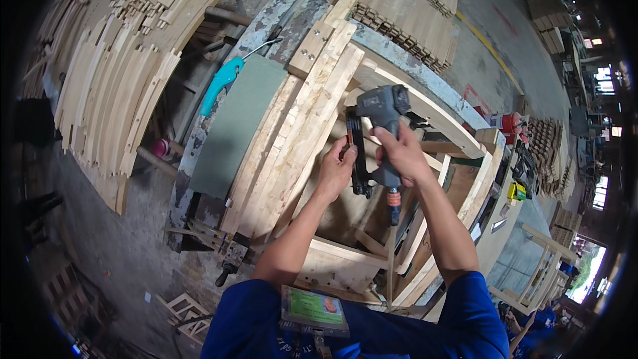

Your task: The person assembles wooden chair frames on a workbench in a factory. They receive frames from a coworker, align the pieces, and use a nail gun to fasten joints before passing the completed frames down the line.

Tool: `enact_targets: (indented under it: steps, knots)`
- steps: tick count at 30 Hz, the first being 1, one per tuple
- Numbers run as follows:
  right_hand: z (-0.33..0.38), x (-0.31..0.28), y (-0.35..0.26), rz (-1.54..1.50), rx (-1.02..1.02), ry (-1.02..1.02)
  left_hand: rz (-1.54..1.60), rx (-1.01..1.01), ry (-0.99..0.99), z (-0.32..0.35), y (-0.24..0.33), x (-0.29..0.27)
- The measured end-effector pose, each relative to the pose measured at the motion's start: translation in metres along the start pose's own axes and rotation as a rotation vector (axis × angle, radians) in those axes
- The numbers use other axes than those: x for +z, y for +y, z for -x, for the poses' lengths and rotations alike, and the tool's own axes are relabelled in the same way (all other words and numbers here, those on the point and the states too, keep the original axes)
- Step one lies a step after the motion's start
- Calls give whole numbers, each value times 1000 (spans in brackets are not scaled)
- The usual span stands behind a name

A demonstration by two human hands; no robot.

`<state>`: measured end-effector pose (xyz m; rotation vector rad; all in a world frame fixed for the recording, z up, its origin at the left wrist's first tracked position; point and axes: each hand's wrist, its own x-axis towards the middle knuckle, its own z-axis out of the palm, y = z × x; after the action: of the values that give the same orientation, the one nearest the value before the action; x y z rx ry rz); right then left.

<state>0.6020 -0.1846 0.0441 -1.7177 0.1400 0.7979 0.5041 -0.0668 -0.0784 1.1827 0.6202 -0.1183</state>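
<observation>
My right hand [404,154] is wrapped round the grip of a dark grey pneumatic nail gun [382,108]. An orange and blue air fitting hangs from the lower end of its handle. My left hand [337,167] is closed at the gun's black magazine [359,159], its fingertips pressed on the side. Whether a small piece sits between those fingers I cannot make out. Both hands are over a pale wooden frame [425,110] with a curved rail, lying on the workbench. Thick wooden battens [302,133] run along the frame's left side.
A turquoise-handled tool [222,83] with a bent metal rod lies by a grey-green sheet [242,126] on the bench's left. Curved wooden slats [109,80] are piled further left. Stacked boards [405,16] stand beyond the bench. A red bucket [508,123] is at the right.
</observation>
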Motion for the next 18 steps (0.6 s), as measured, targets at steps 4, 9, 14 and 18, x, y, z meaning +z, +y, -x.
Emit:
enact_targets:
  steps: [4,9,14,18]
  knots:
    - [45,-46,16,-533,228,-250,39,-274,-309,56,16,-21]
    - [79,-27,90,-1232,644,-227,741,-668,-296,145,5,-38]
    - [71,18,136,-1369,914,-109,918,-584,-10,183,7,-48]
    - [71,33,133,-1325,1017,-147,760,-621,33,202,14,-59]
